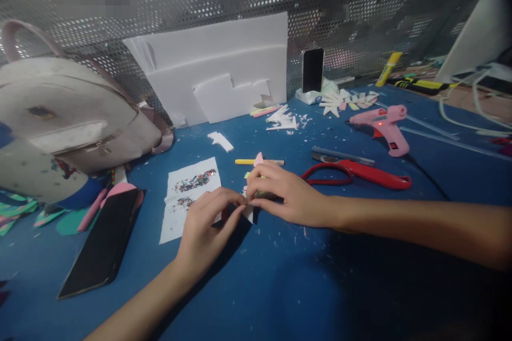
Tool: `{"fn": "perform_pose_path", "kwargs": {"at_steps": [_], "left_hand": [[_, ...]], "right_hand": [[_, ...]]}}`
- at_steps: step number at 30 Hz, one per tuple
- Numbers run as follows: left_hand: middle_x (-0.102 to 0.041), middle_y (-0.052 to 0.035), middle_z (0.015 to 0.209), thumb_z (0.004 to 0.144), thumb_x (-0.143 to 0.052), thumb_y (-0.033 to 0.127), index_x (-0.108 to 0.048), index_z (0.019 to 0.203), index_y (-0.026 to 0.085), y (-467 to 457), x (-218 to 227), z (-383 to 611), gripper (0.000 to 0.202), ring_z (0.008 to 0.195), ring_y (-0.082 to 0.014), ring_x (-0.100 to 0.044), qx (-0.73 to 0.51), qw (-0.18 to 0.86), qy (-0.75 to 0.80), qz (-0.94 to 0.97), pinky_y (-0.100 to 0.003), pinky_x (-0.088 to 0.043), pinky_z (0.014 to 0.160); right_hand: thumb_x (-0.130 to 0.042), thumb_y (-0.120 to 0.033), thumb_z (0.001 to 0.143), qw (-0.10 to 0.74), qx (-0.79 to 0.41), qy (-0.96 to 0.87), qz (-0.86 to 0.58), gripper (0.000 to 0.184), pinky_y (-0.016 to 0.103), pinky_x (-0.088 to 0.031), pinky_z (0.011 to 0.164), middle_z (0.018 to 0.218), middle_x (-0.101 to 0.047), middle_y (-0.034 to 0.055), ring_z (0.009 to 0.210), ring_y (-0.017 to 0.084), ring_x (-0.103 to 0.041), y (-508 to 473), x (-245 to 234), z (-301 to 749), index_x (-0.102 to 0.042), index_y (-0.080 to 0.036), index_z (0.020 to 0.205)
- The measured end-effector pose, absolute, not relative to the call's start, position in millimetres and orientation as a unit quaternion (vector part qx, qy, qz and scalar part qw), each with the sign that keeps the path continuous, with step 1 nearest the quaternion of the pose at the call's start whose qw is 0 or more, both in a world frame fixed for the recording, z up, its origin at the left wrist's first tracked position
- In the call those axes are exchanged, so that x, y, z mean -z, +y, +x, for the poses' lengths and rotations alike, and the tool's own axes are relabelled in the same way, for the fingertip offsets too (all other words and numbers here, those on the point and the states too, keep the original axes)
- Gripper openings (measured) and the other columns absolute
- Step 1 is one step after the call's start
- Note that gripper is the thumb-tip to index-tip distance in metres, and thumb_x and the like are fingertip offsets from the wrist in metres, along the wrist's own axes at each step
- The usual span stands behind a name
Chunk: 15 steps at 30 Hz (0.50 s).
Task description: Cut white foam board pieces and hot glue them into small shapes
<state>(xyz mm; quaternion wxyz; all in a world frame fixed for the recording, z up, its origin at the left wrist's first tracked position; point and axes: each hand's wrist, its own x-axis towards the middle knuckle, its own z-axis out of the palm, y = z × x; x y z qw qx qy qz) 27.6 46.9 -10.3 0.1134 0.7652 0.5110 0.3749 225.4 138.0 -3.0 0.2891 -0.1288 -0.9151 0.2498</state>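
My left hand (208,224) and my right hand (286,194) meet at the middle of the blue table (280,282). Both pinch a small foam piece (248,208) between their fingertips; most of it is hidden by the fingers. A white paper with glitter (188,194) lies just left of the hands. Behind the right hand lie a yellow stick (248,161) and a small pink foam bit (258,159).
Red-handled scissors (360,171) and a pink glue gun (386,127) lie to the right. A dark phone (104,240) lies at the left, below a pale handbag (68,117). White foam sheets (224,72) and a second phone (312,69) stand against the perforated back wall.
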Motion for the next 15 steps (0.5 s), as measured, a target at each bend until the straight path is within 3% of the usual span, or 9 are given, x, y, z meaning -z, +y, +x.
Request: {"fn": "perform_pose_path", "kwargs": {"at_steps": [15], "left_hand": [[-0.064,0.0007,0.085,0.093,-0.056,0.016,-0.06,0.089,0.02,48.2,9.1,29.3,0.007,0.065,-0.0099,-0.051,-0.375,0.104,0.5,0.773,-0.028,-0.04,0.065]], "right_hand": [[-0.052,-0.012,0.091,0.295,-0.231,-0.92,-0.116,0.01,0.037,-0.037,0.096,0.099,-0.054,0.0033,0.098,0.017,-0.051,137.5,4.1,225.2,-0.056,-0.021,0.093]]}}
